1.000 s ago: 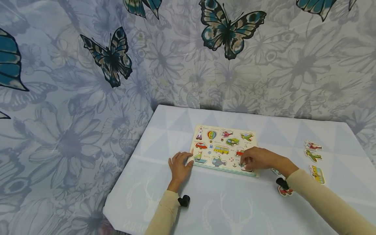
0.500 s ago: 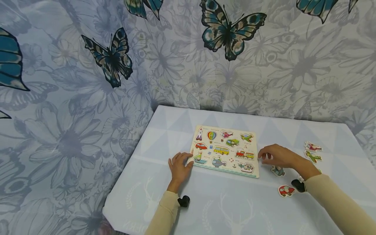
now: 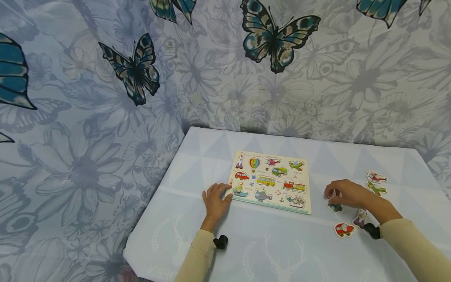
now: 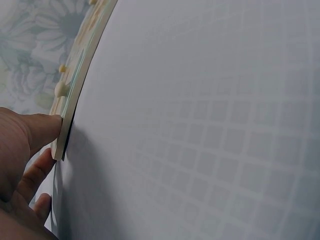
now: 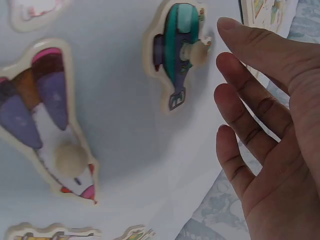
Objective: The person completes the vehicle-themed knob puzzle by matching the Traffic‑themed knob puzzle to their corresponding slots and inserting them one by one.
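Note:
The pale puzzle board (image 3: 260,200), printed with vehicles, lies flat on the table. My left hand (image 3: 215,199) holds its near left corner between thumb and forefinger; in the left wrist view the thumb (image 4: 45,131) meets the board's edge. To the right of the board, my right hand (image 3: 347,193) hovers with fingers apart over a green and blue submarine puzzle piece (image 5: 170,55). The thumb and forefinger tips are close to its round wooden knob (image 5: 199,53), with nothing held. Nearer the wrist lies a rocket piece (image 5: 45,110), with its own knob.
A red car piece (image 3: 343,230) lies in front of the right hand. Farther right are a helicopter piece (image 3: 376,176) and a green plane piece (image 3: 376,189). A yellow piece (image 5: 55,236) shows at the right wrist view's bottom edge. A patterned cloth wall (image 3: 225,98) stands behind the table.
My right hand has left the ship at the board's near right corner and moved right, over the submarine piece. The ship now shows uncovered in the board. My left hand has stayed put.

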A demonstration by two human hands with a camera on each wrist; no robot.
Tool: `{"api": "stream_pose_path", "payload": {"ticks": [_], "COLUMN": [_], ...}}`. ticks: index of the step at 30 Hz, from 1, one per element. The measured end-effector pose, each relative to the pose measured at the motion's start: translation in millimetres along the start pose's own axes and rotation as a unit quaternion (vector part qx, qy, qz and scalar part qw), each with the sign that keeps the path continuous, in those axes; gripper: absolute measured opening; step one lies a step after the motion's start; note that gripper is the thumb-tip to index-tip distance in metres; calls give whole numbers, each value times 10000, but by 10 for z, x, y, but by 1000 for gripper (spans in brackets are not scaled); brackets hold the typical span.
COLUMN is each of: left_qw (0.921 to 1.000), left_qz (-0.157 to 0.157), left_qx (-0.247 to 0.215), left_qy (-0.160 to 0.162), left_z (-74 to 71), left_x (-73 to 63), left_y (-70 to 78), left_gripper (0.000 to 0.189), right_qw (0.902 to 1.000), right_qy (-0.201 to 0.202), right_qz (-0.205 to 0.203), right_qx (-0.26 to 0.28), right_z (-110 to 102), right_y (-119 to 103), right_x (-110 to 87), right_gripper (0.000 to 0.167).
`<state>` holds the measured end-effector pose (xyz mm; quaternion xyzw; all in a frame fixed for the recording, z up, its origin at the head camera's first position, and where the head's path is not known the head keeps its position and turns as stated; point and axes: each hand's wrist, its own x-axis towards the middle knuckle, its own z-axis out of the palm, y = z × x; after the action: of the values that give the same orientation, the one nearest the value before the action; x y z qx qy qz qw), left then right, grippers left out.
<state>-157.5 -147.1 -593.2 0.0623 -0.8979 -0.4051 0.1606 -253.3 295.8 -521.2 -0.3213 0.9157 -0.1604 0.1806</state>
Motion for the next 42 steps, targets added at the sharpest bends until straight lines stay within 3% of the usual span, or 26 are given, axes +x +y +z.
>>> {"api": "stream_pose_path", "payload": {"ticks": [11,25,42], "left_qw": [10000,10000,10000], "left_qz": [-8,46,46], "left_qx": [-43,-5,-10], "left_qy": [-10,21,6], "left_z": [-8,9,17], "left_x": [-7,10,7], "left_y": [11,-9,-37], "left_gripper": [25,25,25], "right_qw": [10000,9994,9989], "right_qy": [-26,30,157], "right_qz": [32,-284,-302], "right_qx": [81,179,-323], "right_z": [40,39,-84], "right_y": [99,104,-232], "right_x": [-113,-104,310], "right_gripper": [12,12,7]}}
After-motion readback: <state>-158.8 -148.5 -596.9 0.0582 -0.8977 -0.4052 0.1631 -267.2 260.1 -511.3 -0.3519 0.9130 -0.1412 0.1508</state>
